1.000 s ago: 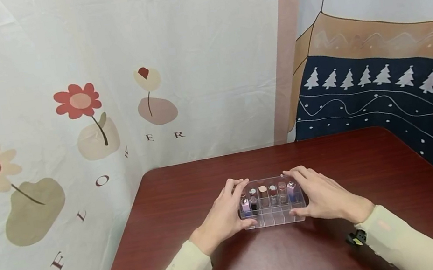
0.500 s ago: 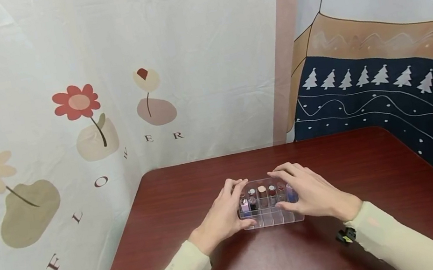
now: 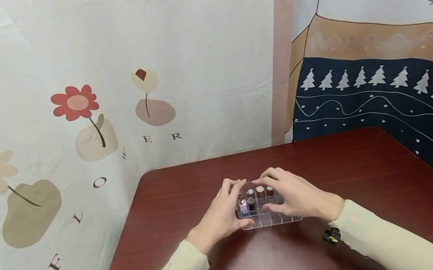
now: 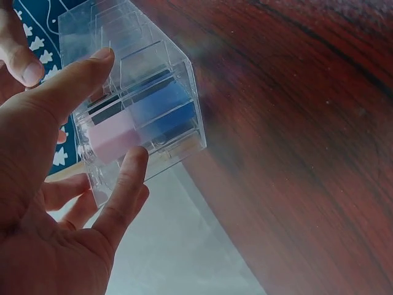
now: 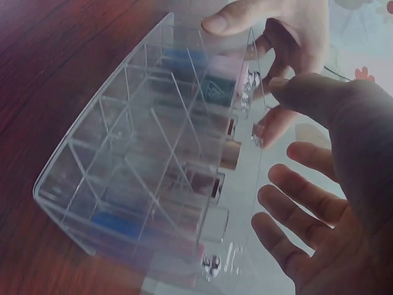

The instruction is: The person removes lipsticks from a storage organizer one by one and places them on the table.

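Note:
A clear plastic lipstick organizer stands on the table, with several lipsticks in its back row and bare compartments along its front. My left hand holds the organizer's left end, thumb at the front and fingers toward the back. Close to that hand sits a pink-and-blue lipstick tube, seen through the clear side wall. My right hand is over the right half of the organizer, hiding the lipsticks there in the head view. Its fingers are spread and relaxed in the right wrist view, gripping nothing.
The organizer rests on a dark red wooden table. Behind it hangs a pale curtain printed with flowers, and a navy cloth with white trees hangs at the right. A black band is on the right wrist.
My right hand has left the organizer's right end and moved leftward across its front and top, covering more lipsticks. The left hand has stayed at the left end.

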The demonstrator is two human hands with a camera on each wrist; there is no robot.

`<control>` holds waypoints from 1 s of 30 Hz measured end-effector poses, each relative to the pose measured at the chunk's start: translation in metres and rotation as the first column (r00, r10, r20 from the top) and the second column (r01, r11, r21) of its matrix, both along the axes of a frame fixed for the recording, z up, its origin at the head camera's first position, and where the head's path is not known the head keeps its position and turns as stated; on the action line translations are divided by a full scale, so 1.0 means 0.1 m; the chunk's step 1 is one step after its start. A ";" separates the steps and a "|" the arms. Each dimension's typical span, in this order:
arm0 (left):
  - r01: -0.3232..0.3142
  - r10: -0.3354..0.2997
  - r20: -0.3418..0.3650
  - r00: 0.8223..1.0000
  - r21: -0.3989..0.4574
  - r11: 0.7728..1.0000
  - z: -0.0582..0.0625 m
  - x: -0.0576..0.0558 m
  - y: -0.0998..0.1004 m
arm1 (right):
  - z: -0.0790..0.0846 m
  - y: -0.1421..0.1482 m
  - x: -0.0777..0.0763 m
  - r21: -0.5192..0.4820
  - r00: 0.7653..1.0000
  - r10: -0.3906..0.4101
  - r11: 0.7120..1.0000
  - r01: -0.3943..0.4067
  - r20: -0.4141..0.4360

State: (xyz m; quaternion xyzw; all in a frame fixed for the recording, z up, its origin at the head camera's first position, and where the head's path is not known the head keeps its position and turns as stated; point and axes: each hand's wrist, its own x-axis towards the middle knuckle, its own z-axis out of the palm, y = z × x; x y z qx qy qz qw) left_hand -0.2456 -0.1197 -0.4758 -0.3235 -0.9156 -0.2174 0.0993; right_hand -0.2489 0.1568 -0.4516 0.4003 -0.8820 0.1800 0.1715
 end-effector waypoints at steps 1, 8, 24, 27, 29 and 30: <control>-0.002 0.002 0.003 1.000 -0.001 1.000 0.00 0.00 0.00 | -0.01 -0.02 0.00 0.002 1.000 0.004 1.000 -0.004 0.004; -0.011 0.011 -0.009 1.000 -0.012 1.000 0.00 0.00 0.01 | -0.07 -0.16 -0.02 0.017 0.999 0.036 0.999 -0.037 0.028; -0.018 0.018 -0.007 1.000 0.007 1.000 0.01 0.02 0.01 | -0.21 -0.33 -0.05 0.028 1.000 0.014 1.000 -0.014 0.019; -0.020 0.020 -0.007 1.000 0.008 1.000 0.01 0.01 0.02 | -0.23 -0.34 -0.06 0.023 1.000 0.003 1.000 -0.003 0.007; -0.020 0.020 -0.009 1.000 0.004 1.000 0.00 0.01 0.02 | -0.24 -0.35 -0.07 0.017 1.000 0.003 1.000 -0.003 -0.002; -0.020 0.021 -0.010 1.000 0.004 1.000 0.00 0.01 0.02 | -0.25 -0.36 -0.07 0.014 1.000 0.004 1.000 -0.004 -0.009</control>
